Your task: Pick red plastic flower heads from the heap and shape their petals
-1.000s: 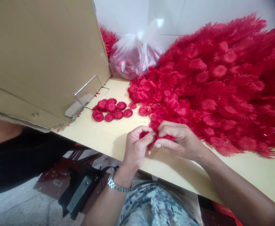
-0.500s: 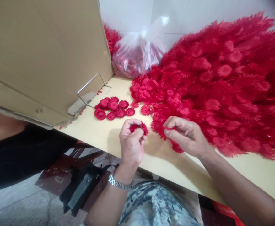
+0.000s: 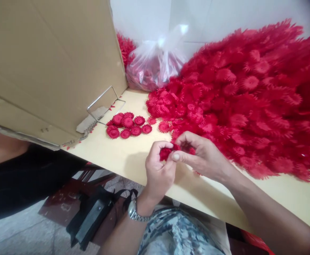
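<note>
My left hand (image 3: 160, 170) is closed around a red fringed flower piece (image 3: 165, 153), which its fingers partly cover. My right hand (image 3: 202, 156) meets it from the right, thumb and fingers pinching a red petal piece (image 3: 176, 147) against the one in the left hand. How the pieces join is hidden by the fingers. Several stacked red flower discs (image 3: 127, 121) with toothed edges lie on the table beyond my left hand. Right behind my right hand rises a large heap of red fringed petal pieces (image 3: 250, 106).
A tall cardboard sheet or box (image 3: 54, 63) stands at the left, with a bent wire frame (image 3: 102, 97) by its foot. A clear plastic bag (image 3: 155, 67) of red pieces leans by the wall. Below the cream table (image 3: 112, 148) lies a black bag (image 3: 91, 216). Another person's arm (image 3: 3, 148) shows at left.
My left hand has moved right and my right hand slightly left, so the two now meet. The red pieces they hold, apart before, have come together.
</note>
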Demonstrator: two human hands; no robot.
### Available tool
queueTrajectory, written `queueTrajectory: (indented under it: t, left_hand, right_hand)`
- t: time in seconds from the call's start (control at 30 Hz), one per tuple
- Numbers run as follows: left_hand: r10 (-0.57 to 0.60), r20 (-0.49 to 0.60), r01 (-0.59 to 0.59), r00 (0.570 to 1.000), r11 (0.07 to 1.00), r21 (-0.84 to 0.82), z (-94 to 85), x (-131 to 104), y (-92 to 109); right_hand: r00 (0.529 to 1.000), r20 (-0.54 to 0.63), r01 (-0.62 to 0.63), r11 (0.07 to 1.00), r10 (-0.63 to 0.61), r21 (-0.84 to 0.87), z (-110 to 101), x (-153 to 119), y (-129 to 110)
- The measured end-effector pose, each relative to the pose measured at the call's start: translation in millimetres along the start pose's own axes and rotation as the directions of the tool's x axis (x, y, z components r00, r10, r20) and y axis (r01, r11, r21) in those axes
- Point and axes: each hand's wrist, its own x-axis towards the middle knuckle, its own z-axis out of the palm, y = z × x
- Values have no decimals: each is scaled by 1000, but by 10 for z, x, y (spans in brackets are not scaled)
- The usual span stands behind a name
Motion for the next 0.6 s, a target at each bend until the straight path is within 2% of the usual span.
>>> queueTrajectory:
  t: [0.1,0.17,0.27,0.33,0.43,0.6]
  left_hand:
    - [-17,92,17,996,1000,5,-31,-31,30]
    - [-25,87,28,996,999,-37,-57,-21,40]
    - [-23,-6,22,1000,992,-127,-87,21,24]
    - [-60,-23,55,998,982,-180,-97,43,0]
    - [-122,10,121,992,970,-210,-93,40,-28]
    - [-124,93,140,988,974,-180,-70,18,-29]
  right_hand:
    - [997,27,-71,983,67,168,-1,9,69]
    - [996,23,-85,979,82,187,-44,13,104]
    - [995,-29,-86,984,91,154,-83,2,118]
    - [995,-61,-75,990,82,119,-83,-8,115]
    - [996,-78,-36,997,41,61,-65,-20,117]
    - [999,-46,-9,999,7,-39,-37,-41,132]
